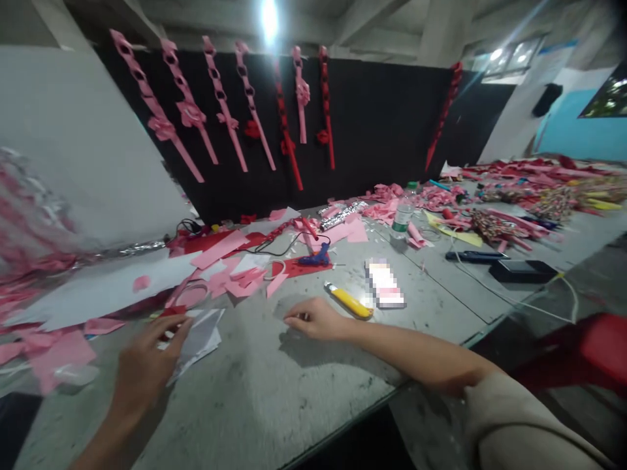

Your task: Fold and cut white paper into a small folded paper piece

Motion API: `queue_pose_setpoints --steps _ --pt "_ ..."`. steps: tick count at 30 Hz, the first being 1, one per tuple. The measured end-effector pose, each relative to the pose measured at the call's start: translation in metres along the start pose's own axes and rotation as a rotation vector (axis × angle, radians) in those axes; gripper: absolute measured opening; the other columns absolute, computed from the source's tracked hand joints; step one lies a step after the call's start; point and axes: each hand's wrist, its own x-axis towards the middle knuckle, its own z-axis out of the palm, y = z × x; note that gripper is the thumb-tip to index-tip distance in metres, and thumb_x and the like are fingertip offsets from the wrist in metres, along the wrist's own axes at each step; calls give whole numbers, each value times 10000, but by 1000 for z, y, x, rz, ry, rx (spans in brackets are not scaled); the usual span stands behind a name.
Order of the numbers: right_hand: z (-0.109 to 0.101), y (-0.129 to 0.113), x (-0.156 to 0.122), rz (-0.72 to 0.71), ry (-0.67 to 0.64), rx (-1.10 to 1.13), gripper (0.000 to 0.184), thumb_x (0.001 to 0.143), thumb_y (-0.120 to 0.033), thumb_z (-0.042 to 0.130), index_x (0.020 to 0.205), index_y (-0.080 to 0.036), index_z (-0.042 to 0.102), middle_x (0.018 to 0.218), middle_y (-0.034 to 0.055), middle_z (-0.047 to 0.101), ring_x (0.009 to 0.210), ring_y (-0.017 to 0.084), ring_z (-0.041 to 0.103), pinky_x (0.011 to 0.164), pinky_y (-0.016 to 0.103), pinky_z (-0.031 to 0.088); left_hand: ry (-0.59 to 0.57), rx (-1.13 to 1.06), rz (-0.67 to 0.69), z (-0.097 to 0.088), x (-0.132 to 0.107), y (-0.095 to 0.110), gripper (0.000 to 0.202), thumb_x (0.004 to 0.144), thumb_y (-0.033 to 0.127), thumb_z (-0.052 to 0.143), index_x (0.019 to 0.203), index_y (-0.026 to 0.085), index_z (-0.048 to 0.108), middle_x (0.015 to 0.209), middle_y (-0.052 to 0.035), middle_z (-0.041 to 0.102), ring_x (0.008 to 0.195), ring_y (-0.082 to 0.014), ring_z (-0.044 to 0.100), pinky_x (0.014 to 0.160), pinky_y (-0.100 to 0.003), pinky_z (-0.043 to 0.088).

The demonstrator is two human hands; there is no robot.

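Observation:
My left hand (149, 356) is over the left side of the table, fingers bent and thumb and fingertips close together. Beside it lies a small stack of white and grey paper sheets (203, 336), with a red paper piece (175, 311) just past the fingertips. Whatever those fingers pinch is too small to make out. My right hand (316, 318) rests low over the middle of the table, its fingers curled towards the thumb; their contents, if any, do not show. Close behind it is a yellow box cutter (349, 300), and a phone with a lit, blurred screen (385, 283) lies to its right.
A blue glue gun (313, 256) rests on red paper (294, 268), its cable running back. Pink paper scraps (240, 281) cover the left. Further right are a plastic bottle (402, 219), a black box (523, 271) and a white cable (514, 302). Paper chains (220, 104) hang behind.

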Motion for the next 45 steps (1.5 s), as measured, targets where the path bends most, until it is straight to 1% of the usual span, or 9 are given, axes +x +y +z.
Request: queue_pose_setpoints --steps 3,6,8,13,23,28,31,35,45 --pt "4 -12 3 68 -8 149 250 934 -378 776 1111 -210 832 1013 54 804 863 188 693 801 289 539 56 -173 -71 17 -11 46 247 875 638 659 963 422 743 1025 166 797 997 -307 749 992 -544 607" --pt "9 -23 10 147 -30 351 575 916 -530 786 1410 -249 704 1294 90 764 933 211 728 733 298 612 49 -356 -86 51 -23 84 371 875 616 704 1004 277 784 974 37 824 891 -265 754 833 -422 640" --pt "10 -25 16 184 -26 477 730 914 -617 763 1544 -299 574 1431 89 698 1016 218 736 753 309 643 68 -474 -88 79 -30 101 415 889 566 713 1059 194 780 1023 -39 820 918 -237 750 852 -365 621" --pt "9 -12 28 216 26 672 724 820 -659 836 1414 -290 651 1333 64 736 1062 212 732 794 287 639 85 -694 -104 127 -46 114 409 912 532 666 1040 155 761 995 -79 797 897 -213 744 815 -306 589" --pt "6 -3 11 233 -46 707 488 720 -499 941 1055 -175 796 1012 79 826 800 216 749 658 276 574 -102 -825 -43 96 -33 96 342 890 488 728 1014 173 777 925 -48 755 773 -166 638 737 -278 508" --pt "17 -1 10 240 -54 658 447 732 -501 937 995 -168 797 931 78 828 767 226 755 661 290 564 -257 -892 -37 102 -29 93 416 885 505 736 1099 152 788 958 -73 769 791 -185 657 708 -283 508" --pt "20 0 8 247 -42 619 452 742 -525 930 988 -172 791 911 79 827 795 252 768 693 323 576 -324 -939 -34 109 -33 92 385 843 495 778 987 139 806 922 -77 774 817 -205 676 735 -294 518" --pt "19 2 5 251 -1 583 440 765 -541 914 988 -182 790 894 65 825 797 258 769 689 330 579 -311 -943 -65 116 -36 88 327 839 466 768 806 141 775 761 -32 708 718 -165 596 666 -270 446" --pt "16 11 0 247 25 526 350 813 -509 890 917 -183 817 845 65 823 741 257 768 671 341 598 -331 -936 -103 117 -45 91 377 871 511 750 776 146 742 653 13 592 619 -123 487 593 -259 356"
